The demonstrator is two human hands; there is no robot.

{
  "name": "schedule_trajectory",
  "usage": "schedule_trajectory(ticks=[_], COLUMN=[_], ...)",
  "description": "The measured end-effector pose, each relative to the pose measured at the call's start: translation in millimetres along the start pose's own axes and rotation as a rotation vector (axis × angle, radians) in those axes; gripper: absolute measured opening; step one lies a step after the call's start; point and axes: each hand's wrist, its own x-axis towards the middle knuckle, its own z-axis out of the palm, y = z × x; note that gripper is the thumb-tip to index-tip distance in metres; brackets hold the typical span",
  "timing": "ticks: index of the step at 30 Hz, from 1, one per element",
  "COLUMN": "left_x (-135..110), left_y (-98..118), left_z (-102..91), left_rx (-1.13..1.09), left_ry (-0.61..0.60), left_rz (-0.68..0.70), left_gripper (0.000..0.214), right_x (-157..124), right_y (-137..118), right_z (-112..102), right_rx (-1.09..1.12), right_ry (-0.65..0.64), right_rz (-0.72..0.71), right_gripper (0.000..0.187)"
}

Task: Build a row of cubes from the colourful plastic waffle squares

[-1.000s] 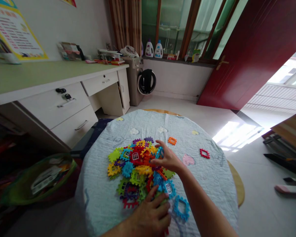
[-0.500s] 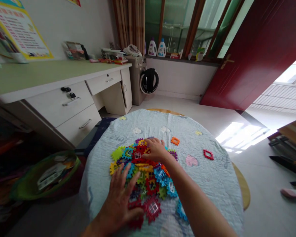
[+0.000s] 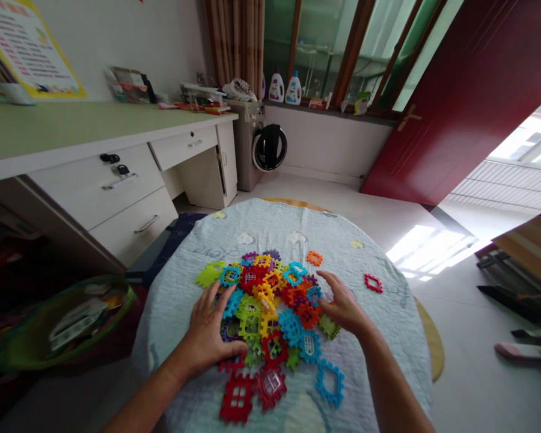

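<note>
A heap of colourful plastic interlocking tiles (image 3: 270, 304) lies on a round table covered with a pale blue cloth (image 3: 270, 231). My left hand (image 3: 210, 331) rests flat on the heap's left side, fingers spread over green and blue tiles. My right hand (image 3: 342, 307) lies open against the heap's right edge, fingers touching red and blue tiles. Two red window tiles (image 3: 252, 394) and a blue frame tile (image 3: 330, 380) lie at the near edge of the heap. A loose orange tile (image 3: 314, 258) and a loose red frame tile (image 3: 373, 282) sit apart on the far right.
A white desk with drawers (image 3: 117, 180) stands to the left. A green bag (image 3: 58, 322) with papers sits on the floor by the table. A washing machine (image 3: 256, 150) and a dark red door (image 3: 455, 102) are behind. Sunlit floor lies on the right.
My right hand has moved from the heap's top middle to its right edge. My left hand slid up along the left side. The tiles have spread out, and the red window tiles lie nearer me.
</note>
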Motion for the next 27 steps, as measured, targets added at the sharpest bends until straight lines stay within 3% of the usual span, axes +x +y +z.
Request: schedule_trajectory(ticks=[5,8,12,17,19,21,24,27], left_x=[5,8,31,79,94,103,107,107], left_y=[16,30,31,-6,-17,-18,-3,15], left_z=[-2.2,-6.7,-15.0,-11.0,-4.5,0.3,-0.3,-7.1], left_rx=[-0.173,-0.215,-0.139,0.069,0.104,0.036,-0.143,-0.305], left_ry=[-0.123,-0.131,0.059,0.280,0.235,0.136,0.006,-0.103], left_rz=[0.129,0.172,0.127,-0.133,-0.213,-0.161,-0.033,-0.023], left_gripper=[0.101,0.077,0.051,0.051,0.054,0.056,0.058,0.055], right_x=[-10,-5,6,47,68,85,97,89], right_y=[5,-12,-20,3,11,13,6,-5], right_z=[-1,12,19,9,8,11,18,23], right_rx=[0.055,0.112,0.151,0.013,-0.061,-0.080,-0.048,0.002], right_ry=[0.042,0.028,0.015,0.097,0.142,0.126,0.055,-0.028], right_rz=[0.178,0.134,0.078,0.196,0.257,0.306,0.304,0.233], right_gripper=[0.055,0.049,0.043,0.035,0.041,0.048,0.047,0.037])
